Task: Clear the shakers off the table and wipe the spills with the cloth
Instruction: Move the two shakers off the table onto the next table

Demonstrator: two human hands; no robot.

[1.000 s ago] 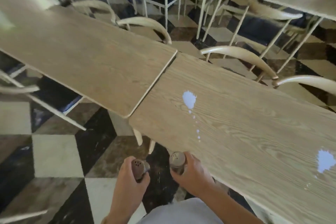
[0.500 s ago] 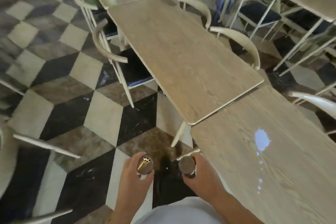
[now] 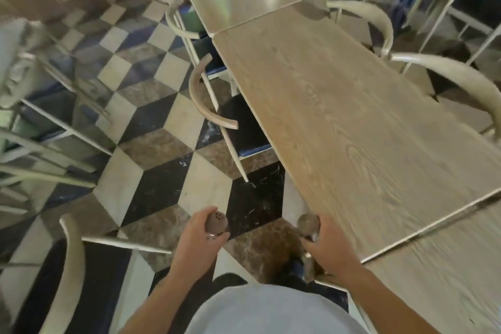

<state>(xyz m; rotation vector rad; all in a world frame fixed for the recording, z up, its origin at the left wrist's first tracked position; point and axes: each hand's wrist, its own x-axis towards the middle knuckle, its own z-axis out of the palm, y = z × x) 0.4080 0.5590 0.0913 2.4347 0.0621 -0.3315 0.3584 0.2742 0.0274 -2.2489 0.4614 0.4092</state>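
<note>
Brown shakers sit clamped in our fists: one (image 3: 217, 223) in left hand (image 3: 199, 245), one (image 3: 307, 226) in right hand (image 3: 332, 248), beside the surface (image 3: 352, 122).

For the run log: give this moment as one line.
left hand: holds shaker | right hand: holds second shaker | cloth: unseen
</note>
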